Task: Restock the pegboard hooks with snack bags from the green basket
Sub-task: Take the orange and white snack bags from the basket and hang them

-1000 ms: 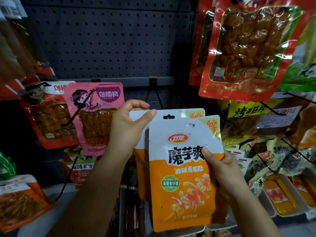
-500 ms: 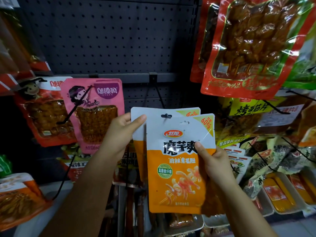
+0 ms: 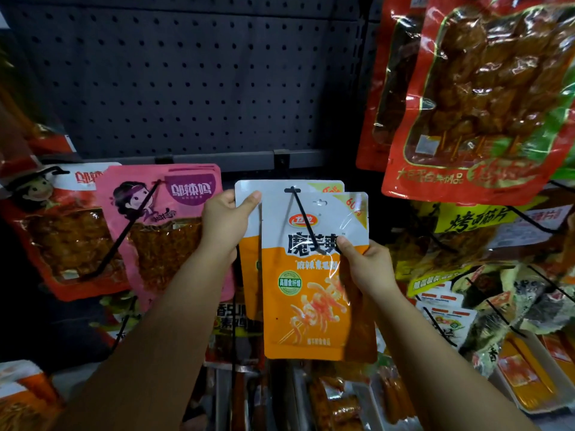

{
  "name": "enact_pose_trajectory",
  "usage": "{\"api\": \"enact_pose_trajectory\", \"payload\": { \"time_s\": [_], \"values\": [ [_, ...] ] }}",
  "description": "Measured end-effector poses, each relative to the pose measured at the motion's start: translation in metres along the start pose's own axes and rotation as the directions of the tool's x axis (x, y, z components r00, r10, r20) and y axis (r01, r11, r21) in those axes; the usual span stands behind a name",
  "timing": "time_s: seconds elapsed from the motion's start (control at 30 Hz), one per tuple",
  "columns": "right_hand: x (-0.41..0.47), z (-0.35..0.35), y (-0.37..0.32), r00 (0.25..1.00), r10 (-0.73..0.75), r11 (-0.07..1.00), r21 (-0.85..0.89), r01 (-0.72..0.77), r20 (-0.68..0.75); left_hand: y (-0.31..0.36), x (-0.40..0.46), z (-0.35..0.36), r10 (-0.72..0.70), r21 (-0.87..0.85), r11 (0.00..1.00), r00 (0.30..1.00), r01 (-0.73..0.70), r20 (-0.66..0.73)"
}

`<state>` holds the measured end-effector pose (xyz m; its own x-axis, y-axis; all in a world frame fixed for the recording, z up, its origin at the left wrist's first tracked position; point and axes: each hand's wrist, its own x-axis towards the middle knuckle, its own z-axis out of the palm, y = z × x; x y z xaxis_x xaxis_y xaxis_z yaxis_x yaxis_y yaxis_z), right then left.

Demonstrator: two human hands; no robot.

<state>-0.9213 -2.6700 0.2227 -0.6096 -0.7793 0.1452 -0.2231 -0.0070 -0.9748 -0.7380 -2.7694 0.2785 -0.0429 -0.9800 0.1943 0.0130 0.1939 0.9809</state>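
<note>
Pinching the top-left corner of the rear bag (image 3: 245, 194), the left hand (image 3: 225, 219) has its thumb on the front of the bag, whose hole sits on the black hook (image 3: 303, 219). At 3 o'clock of it, the right hand (image 3: 367, 265) grips the right edge of the front bag (image 3: 308, 293), which overlaps the rear one, its hole just right of the hook. Bare pegboard (image 3: 186, 82) lies open at 12 o'clock, a pink bag (image 3: 168, 231) crowds 9 o'clock and red bags (image 3: 485, 101) hang at 2 o'clock.

Count by kind:
- Orange-and-white snack bags at frame center: two, a front bag (image 3: 308, 275) and a rear bag (image 3: 249, 241).
- Hands: two, left hand (image 3: 224, 222) and right hand (image 3: 368, 269).
- Pink bags, left of center: one (image 3: 168, 231).
</note>
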Motion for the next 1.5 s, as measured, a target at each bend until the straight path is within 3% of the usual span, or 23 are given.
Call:
{"api": "enact_pose_trajectory", "payload": {
  "time_s": [0.17,0.47,0.8,1.0,1.13,1.27,1.4,1.5],
  "values": [
    [0.036,0.021,-0.002,0.999,-0.001,0.996,-0.092,-0.003,-0.043,-0.002,0.035,0.012,-0.022,0.073,0.997,0.995,0.029,-0.098],
    [0.071,0.046,0.000,0.991,0.106,0.990,-0.084,-0.112,-0.078,-0.008,0.065,0.026,-0.012,0.136,0.990,0.977,0.041,-0.211],
    [0.035,0.032,0.019,0.972,0.167,0.984,0.088,-0.154,-0.163,-0.024,0.018,0.015,0.001,0.248,0.969,1.000,-0.001,-0.002],
    [-0.014,0.005,0.001,0.985,0.137,0.982,0.118,-0.149,0.105,-0.032,-0.043,0.007,0.060,0.363,0.927,0.993,-0.094,0.103],
    [-0.053,-0.016,-0.010,0.936,0.193,0.920,0.279,-0.277,0.293,-0.024,-0.067,-0.002,-0.003,0.244,0.969,0.993,-0.026,0.118],
    [-0.084,-0.029,-0.011,0.914,0.209,0.899,0.299,-0.320,0.349,-0.017,-0.097,-0.006,0.031,0.111,0.993,0.995,-0.042,0.097],
    [-0.099,-0.042,-0.013,0.946,0.112,0.967,0.185,-0.174,0.306,-0.014,-0.122,-0.011,-0.026,-0.059,0.998,0.990,0.034,0.136],
    [-0.106,-0.046,-0.024,0.957,0.009,0.963,0.255,-0.086,0.289,-0.012,-0.136,-0.017,-0.023,-0.165,0.985,0.984,0.052,0.175]
  ]
}}
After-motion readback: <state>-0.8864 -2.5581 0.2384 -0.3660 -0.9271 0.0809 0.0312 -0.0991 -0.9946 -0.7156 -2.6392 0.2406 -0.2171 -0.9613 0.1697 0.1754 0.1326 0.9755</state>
